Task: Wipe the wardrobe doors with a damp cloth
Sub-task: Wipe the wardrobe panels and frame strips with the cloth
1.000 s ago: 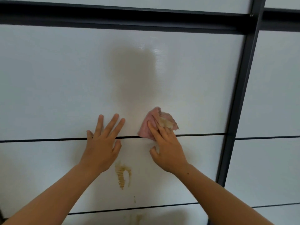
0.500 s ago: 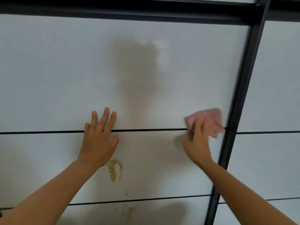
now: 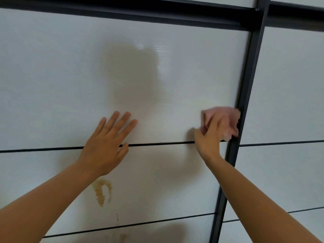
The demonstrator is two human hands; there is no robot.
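Observation:
The white wardrobe door (image 3: 70,76) fills the view, split by thin black horizontal lines. My right hand (image 3: 209,137) presses a crumpled pink cloth (image 3: 226,120) against the door's right edge, just above a black line and touching the black vertical frame (image 3: 245,95). The cloth and fingers are blurred. My left hand (image 3: 105,146) lies flat on the door with fingers spread, across the same black line. A brownish-yellow stain (image 3: 102,192) marks the panel just below my left wrist.
A second white door panel (image 3: 289,93) lies right of the vertical frame. A thick black rail (image 3: 140,11) runs along the top. A small brown spot (image 3: 117,216) and faint smears (image 3: 122,237) sit lower on the door.
My right hand has swept the cloth from the middle of the door to its right edge by the frame. My left hand has stayed flat on the door.

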